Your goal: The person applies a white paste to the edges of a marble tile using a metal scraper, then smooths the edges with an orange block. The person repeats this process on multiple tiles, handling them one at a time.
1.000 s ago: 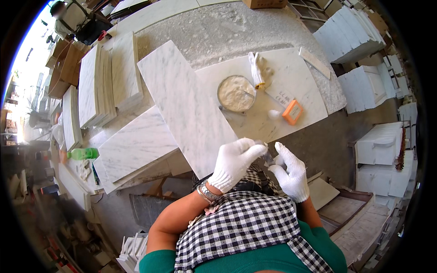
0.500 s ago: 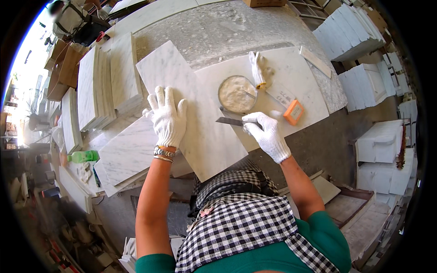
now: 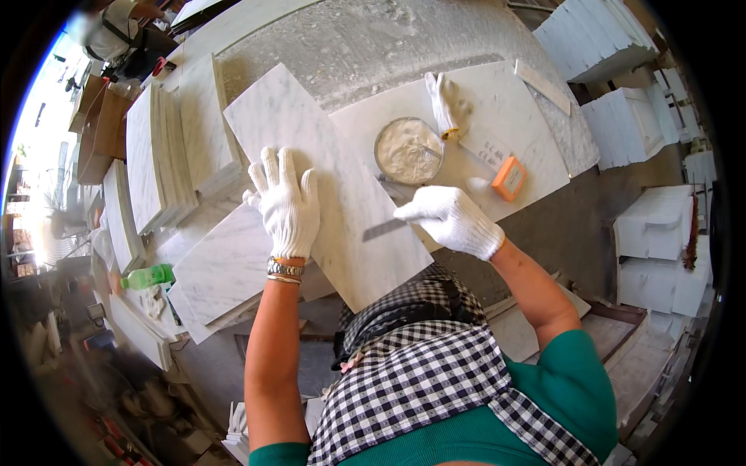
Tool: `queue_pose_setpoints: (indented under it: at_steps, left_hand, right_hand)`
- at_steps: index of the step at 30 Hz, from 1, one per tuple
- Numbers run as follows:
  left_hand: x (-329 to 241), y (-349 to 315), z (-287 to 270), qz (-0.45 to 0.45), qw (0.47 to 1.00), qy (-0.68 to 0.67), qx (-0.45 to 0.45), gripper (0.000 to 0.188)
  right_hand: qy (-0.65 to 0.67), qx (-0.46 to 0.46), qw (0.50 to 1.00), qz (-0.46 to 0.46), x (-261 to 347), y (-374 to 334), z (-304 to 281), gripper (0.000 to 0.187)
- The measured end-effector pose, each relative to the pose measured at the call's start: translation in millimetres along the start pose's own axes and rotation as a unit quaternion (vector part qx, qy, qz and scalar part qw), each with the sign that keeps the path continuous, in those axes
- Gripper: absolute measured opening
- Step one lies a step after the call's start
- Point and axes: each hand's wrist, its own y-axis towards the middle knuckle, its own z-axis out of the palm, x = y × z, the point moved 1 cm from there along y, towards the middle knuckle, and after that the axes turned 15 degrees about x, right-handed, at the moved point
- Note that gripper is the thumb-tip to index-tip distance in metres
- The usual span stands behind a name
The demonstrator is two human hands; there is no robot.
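My left hand [image 3: 284, 203], in a white knit glove, lies with fingers spread on a long white marble tile [image 3: 330, 186] with grey veins. My right hand [image 3: 454, 220], gloved too, is closed round a flat metal scraper blade [image 3: 385, 229], which rests low over the tile's right part. Just beyond the right hand stands a round bowl [image 3: 409, 149] of off-white paste with a tool dipped in it. A spare white glove [image 3: 441, 105] lies past the bowl, and an orange box [image 3: 509, 179] sits to its right on a larger pale slab [image 3: 536, 132].
Stacked marble tiles [image 3: 159, 155] lean at the left, beside a green bottle [image 3: 148, 276]. More white slab stacks [image 3: 598, 43] stand at the right. A narrow white strip [image 3: 542, 88] lies on the slab's far right edge. Another person [image 3: 124, 35] is at the far left.
My right hand has turned knuckles-up and moved slightly nearer me, bringing the blade lower over the tile. My left hand stays flat in place. The view has shifted a little.
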Motion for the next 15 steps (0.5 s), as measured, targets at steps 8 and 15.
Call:
queue_pose_setpoints:
  at_steps: [8, 15]
  left_hand:
    - [-4.0, 2.5, 4.1, 0.006, 1.0, -0.013, 0.023, 0.054]
    - [-6.9, 3.5, 0.5, 0.015, 0.998, -0.026, 0.063, 0.058]
  right_hand:
    - [0.538, -0.092, 0.818, 0.181, -38.7, -74.9, 15.7, 0.022]
    - [0.648, -0.14, 0.739, 0.117, -61.0, 28.1, 63.4, 0.034]
